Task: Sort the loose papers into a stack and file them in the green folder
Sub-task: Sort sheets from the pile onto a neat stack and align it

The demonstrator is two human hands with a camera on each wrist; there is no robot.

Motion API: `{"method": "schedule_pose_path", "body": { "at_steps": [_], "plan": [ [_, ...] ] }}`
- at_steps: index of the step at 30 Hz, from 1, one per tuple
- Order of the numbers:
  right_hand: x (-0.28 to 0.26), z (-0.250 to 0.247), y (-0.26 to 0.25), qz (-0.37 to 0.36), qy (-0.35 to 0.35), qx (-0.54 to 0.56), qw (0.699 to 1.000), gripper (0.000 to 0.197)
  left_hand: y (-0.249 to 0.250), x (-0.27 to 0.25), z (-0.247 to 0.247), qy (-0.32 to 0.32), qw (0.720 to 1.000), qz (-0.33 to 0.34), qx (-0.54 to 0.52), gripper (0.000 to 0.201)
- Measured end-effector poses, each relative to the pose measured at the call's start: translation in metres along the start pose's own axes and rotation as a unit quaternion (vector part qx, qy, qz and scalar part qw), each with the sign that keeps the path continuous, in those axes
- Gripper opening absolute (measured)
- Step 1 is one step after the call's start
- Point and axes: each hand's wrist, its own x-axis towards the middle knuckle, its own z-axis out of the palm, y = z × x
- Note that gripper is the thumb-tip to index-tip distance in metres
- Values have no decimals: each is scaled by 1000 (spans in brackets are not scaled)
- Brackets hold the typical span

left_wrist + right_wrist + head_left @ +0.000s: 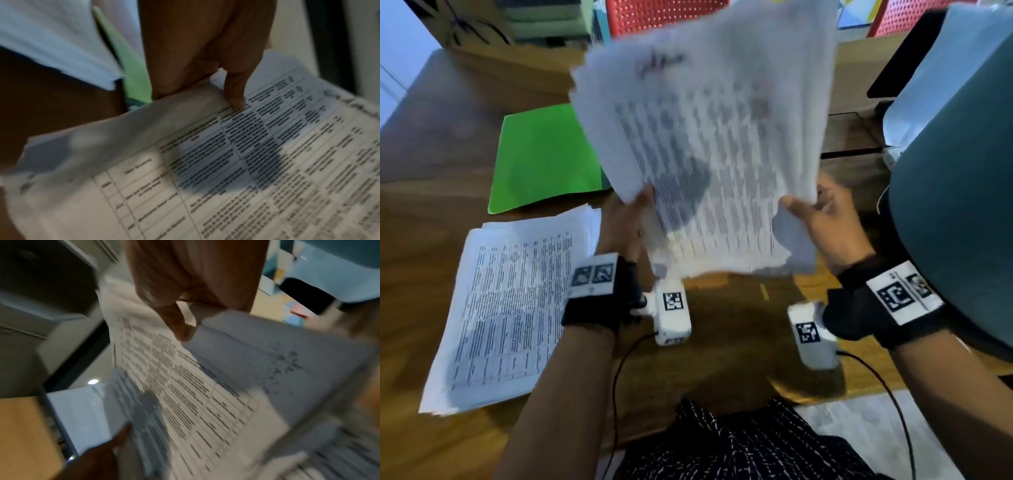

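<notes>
White sheaf of papers (709, 137) gripped at both lower edges by left hand (625, 219) and right hand (825, 219); squaring underway, next merge with table stack (510, 308), then green folder (544, 154)

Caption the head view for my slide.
Both hands lift a sheaf of papers above the green folder.

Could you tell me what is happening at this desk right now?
A person is holding a sheaf of printed papers up off the wooden desk with both hands: the left hand grips its lower left edge, the right hand its lower right. The sheets are uneven, not yet squared. A second pile of papers lies flat on the desk to the left, and the green folder lies closed behind it, with nothing filed yet.
</notes>
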Motion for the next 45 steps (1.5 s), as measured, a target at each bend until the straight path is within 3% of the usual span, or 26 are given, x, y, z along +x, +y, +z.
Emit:
{"method": "schedule_pose_path", "body": {
  "at_steps": [3, 6, 9, 12, 14, 16, 18, 19, 22, 24, 25, 27, 29, 31, 33, 35, 37, 38, 40, 42, 45],
  "plan": [
    [4, -3, -28, -99, 66, 15, 993, 30, 49, -9, 12, -60, 987, 137, -59, 22],
    [1, 1, -27, -113, 88, 51, 988, 44, 65, -28, 16, -98, 978, 163, -89, 20],
    [-7, 11, -16, -89, 94, 78, 988, 63, 60, -42, 14, -81, 981, 151, -93, 51],
    [-4, 18, -16, -125, 132, 110, 977, 60, 65, -45, 18, -55, 979, 191, -34, 72],
    [-1, 23, -25, -196, 172, 61, 964, 66, 75, -44, 22, -25, 963, 264, 46, 66],
    [3, 26, -32, -264, 196, -47, 943, 70, 84, -38, 26, 15, 930, 334, 149, 45],
    [8, 27, -38, -281, 185, -175, 925, 64, 85, -32, 27, 19, 896, 374, 239, 24],
    [10, 27, -40, -273, 181, -232, 916, 60, 83, -30, 25, 10, 884, 381, 271, 23],
    [12, 20, -33, -244, 196, -240, 919, 60, 75, -24, 15, 15, 873, 366, 322, 41],
    [13, 16, -28, -229, 211, -125, 942, 66, 66, -19, 10, 14, 904, 329, 272, 62],
    [14, 15, -22, -205, 212, -65, 953, 66, 62, -18, 9, 0, 934, 288, 210, 69],
    [19, 17, -10, -128, 181, 22, 975, 59, 52, -18, 10, -37, 980, 181, 80, 66],
    [20, 24, -2, -57, 150, 39, 986, 44, 43, -15, 11, -41, 989, 126, 69, 44],
    [21, 30, -3, -20, 158, 66, 985, 37, 43, -14, 14, -15, 988, 128, 87, 28],
    [22, 34, -13, 1, 178, 147, 973, 26, 53, -15, 22, -11, 989, 141, 53, 28],
    [22, 34, -29, -45, 182, 246, 951, 21, 66, -14, 27, -11, 985, 173, 11, 34],
    [22, 33, -38, -130, 172, 320, 922, 37, 76, -17, 27, -34, 980, 198, -9, 49],
    [19, 34, -40, -160, 170, 315, 920, 47, 76, -17, 24, -46, 980, 194, -8, 56],
    [11, 37, -34, -155, 183, 227, 944, 65, 65, -18, 16, -70, 985, 160, 6, 60],
    [7, 41, -16, -88, 166, 139, 972, 48, 49, -20, 10, -96, 988, 117, 8, 52],
    [12, 45, -2, -36, 179, 48, 982, 40, 44, -20, 15, -75, 992, 106, 4, 40]
  ]
}}
